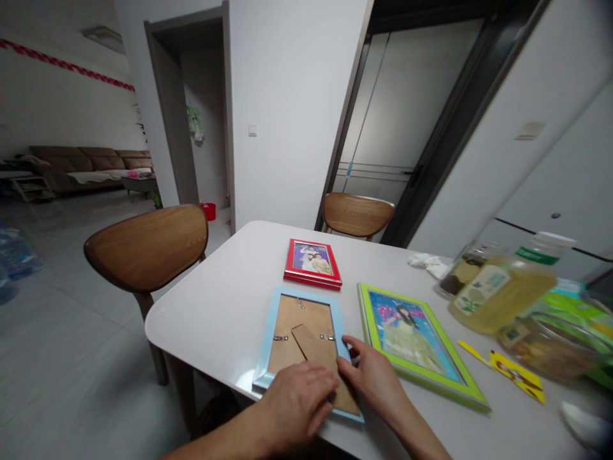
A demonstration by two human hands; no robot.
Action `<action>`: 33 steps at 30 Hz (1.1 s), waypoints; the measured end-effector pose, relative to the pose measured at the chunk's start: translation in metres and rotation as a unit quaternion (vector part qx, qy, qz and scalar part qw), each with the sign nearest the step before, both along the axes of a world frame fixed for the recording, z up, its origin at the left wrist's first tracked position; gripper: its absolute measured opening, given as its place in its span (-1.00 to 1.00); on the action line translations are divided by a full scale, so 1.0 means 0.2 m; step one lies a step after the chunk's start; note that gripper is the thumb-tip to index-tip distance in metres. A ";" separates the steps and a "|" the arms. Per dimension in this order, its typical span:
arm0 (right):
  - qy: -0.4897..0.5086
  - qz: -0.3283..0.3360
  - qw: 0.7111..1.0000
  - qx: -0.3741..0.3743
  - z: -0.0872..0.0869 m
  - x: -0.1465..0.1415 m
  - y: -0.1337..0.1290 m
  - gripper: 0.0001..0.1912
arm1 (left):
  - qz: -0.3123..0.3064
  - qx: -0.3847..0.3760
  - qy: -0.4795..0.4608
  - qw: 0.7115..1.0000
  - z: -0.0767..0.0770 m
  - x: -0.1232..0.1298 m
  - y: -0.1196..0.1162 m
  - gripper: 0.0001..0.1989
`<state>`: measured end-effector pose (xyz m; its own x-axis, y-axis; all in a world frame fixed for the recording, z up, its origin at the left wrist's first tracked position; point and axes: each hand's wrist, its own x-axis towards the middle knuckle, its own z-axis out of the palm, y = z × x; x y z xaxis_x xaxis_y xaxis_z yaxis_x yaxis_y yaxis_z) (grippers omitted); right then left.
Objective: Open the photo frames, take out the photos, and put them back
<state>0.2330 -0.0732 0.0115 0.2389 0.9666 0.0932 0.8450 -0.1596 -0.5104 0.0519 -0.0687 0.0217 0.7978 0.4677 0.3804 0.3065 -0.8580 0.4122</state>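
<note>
A light blue picture frame (262, 359) lies face down near the table's front edge. Its brown backing board (283, 319) faces up, with metal clips at the top and both sides and a brown stand leg (311, 348) slanting across it. My left hand (301, 397) is over the lower part of the board, fingers curled together and touching it; whatever lies under the fingertips is hidden. At the frame's right edge, my right hand (372, 377) grips the blue border between fingers and thumb.
Stacked red picture frames (313, 278) lie behind, and a green picture frame (472, 390) lies to the right. Farther right stand a bottle of yellow liquid (502, 291), a jar (462, 271) and a clear container (550, 348). Wooden chairs (153, 246) stand around the white table (205, 313).
</note>
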 end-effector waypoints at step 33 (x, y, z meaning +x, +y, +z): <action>-0.097 0.201 0.970 0.095 0.02 -0.43 0.27 -0.80 | 0.280 -0.086 -0.025 0.956 -0.13 -0.19 0.31 -0.51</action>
